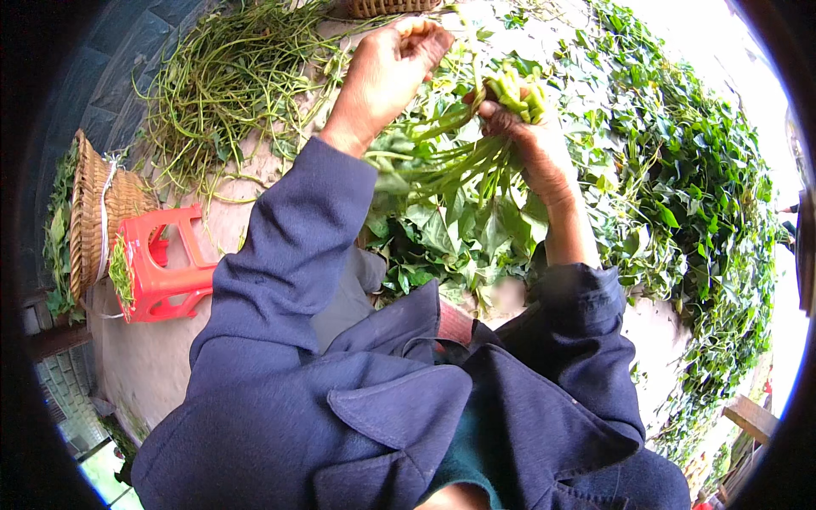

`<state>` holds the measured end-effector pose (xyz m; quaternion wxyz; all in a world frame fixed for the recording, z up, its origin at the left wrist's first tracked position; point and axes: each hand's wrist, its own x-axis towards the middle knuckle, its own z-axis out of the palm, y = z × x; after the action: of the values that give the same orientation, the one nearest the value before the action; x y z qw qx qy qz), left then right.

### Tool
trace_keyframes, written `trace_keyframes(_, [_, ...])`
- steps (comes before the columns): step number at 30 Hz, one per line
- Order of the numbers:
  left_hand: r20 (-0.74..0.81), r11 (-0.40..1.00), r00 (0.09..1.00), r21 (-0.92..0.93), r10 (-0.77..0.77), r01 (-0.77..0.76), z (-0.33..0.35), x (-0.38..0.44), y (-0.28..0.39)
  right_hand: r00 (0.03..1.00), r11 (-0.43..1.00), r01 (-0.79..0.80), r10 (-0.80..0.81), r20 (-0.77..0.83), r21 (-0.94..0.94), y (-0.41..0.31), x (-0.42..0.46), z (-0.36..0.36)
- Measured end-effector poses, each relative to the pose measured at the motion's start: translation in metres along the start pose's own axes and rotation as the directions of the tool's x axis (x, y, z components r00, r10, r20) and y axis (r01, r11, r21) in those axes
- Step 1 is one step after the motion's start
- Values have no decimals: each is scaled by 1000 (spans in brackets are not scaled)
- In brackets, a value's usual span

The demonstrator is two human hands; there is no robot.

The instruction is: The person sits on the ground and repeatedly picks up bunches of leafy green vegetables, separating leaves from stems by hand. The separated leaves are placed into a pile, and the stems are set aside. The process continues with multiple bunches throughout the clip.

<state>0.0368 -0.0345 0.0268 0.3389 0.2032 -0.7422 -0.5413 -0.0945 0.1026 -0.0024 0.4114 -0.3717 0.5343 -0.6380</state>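
Observation:
My right hand (535, 143) grips a bunch of green leaf stalks (468, 159), which look like sweet potato greens. The stalks' blunt ends (516, 92) stick out above my thumb, and their broad leaves (440, 229) hang toward my lap. A twisted green strand (477, 67) lies against the bunch near the thumb and runs upward. To the left of the bunch, my left hand (395, 73) is raised with its fingers curled and the thumb near the fingertips. Whether something thin is pinched there cannot be made out.
Loose bare vines (248, 89) form a heap at upper left. Leafy vines (695, 153) spread over the ground on the right. At left stand a red plastic stool (172, 274) with green scraps on it and a wicker basket (118, 191) of leaves. Another basket (395, 6) shows at the top edge.

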Motion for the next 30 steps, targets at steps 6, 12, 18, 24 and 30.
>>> trace_keyframes(6, [203,889,974,421,99,-178,30,-27,2,983,980,37,0,-182,198,1,3,-9])
trace_keyframes(12, [157,804,961,527,228,-277,43,-25,-6,979,981,118,-89,-186,152,0,1,-5])
trace_keyframes(18, [179,871,960,410,216,-272,41,-25,-2,980,996,93,-93,-174,-9,-4,-5,-8])
trace_keyframes(24, [302,757,931,555,205,-346,38,-25,-14,990,966,-37,0,-141,-256,-14,-7,-16])
trace_keyframes(30, [203,643,947,697,250,-319,20,-12,-37,990,994,-48,35,-134,-95,-29,-24,-41])
